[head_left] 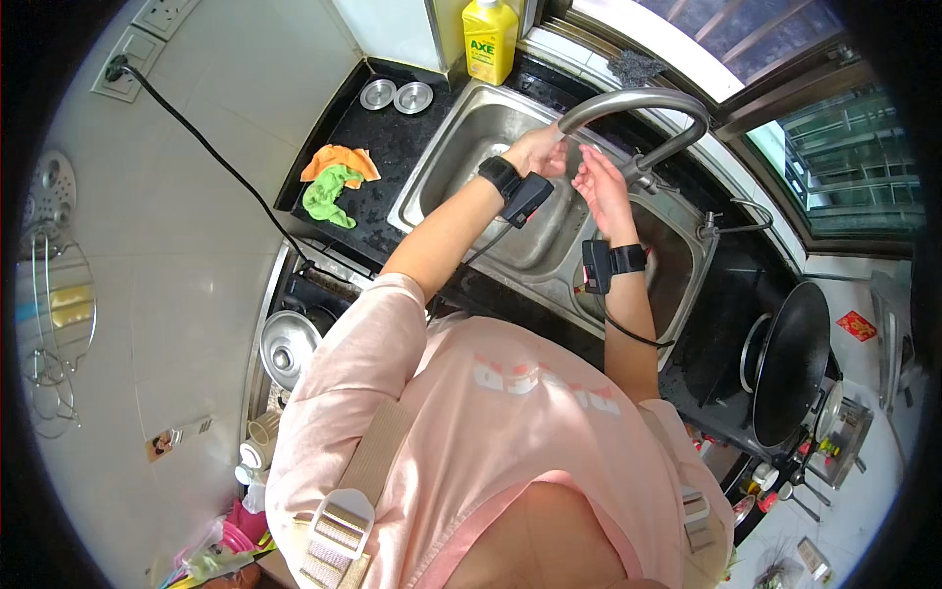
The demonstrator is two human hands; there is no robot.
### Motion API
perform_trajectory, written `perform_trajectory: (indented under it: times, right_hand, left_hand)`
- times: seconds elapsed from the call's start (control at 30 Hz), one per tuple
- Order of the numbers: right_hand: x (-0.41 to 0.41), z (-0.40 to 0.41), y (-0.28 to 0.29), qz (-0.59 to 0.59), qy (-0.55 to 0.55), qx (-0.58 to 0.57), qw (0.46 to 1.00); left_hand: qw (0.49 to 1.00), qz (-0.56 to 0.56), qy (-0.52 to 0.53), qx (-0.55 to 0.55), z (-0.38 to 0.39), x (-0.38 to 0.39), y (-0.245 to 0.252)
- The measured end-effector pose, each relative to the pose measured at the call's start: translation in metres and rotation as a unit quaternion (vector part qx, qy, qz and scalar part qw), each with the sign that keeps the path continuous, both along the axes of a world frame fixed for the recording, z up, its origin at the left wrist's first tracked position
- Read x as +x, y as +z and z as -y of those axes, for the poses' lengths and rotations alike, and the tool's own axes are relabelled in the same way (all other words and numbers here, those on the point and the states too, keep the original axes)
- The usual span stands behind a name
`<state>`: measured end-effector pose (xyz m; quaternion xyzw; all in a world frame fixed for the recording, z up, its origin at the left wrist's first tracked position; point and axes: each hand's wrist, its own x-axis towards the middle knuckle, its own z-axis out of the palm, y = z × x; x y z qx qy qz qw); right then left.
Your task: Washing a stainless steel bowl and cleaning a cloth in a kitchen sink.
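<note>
My left hand (541, 154) is at the spout end of the curved metal faucet (633, 99), over the stainless steel double sink (434, 173). Its fingers are loosely curled, and I see nothing in them. To its right, my right hand (605, 190) is raised above the sink divider with fingers slightly bent and nothing held. A small gap separates the two hands. Each wrist wears a black strap with a small box and a cable. Whether water is running is hard to tell.
A yellow detergent bottle (489, 44) stands behind the sink. Orange (338, 160) and green (329, 197) cloths lie on the left counter near two metal sink strainers (396, 96). A smaller tap (736, 221) and a black wok (791, 364) are on the right.
</note>
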<state>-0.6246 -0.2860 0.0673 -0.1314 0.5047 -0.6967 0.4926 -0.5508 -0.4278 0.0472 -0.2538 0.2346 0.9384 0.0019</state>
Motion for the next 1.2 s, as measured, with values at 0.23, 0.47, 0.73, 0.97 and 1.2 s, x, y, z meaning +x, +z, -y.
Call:
perform_trajectory:
  times: [0.23,0.47,0.73,0.97,1.2]
  right_hand:
    - [0.019,0.019,0.001,0.067,0.03,-0.019,0.997]
    - [0.025,0.072,-0.016,0.282,0.014,-0.03,0.959]
    - [0.022,0.095,-0.04,0.341,0.042,-0.071,0.936]
    - [0.027,0.064,-0.012,0.337,0.065,-0.125,0.931]
    - [0.008,0.007,-0.025,0.251,0.071,-0.074,0.962]
  left_hand:
    - [0.999,0.019,0.033,0.028,-0.004,0.029,0.005]
    - [0.993,0.058,0.081,-0.07,-0.011,0.04,-0.017]
    - [0.996,-0.051,0.07,0.005,-0.006,0.046,-0.022]
    - [0.992,-0.064,0.099,0.038,-0.012,0.045,-0.003]
    - [0.981,-0.185,-0.06,0.012,-0.009,0.034,-0.027]
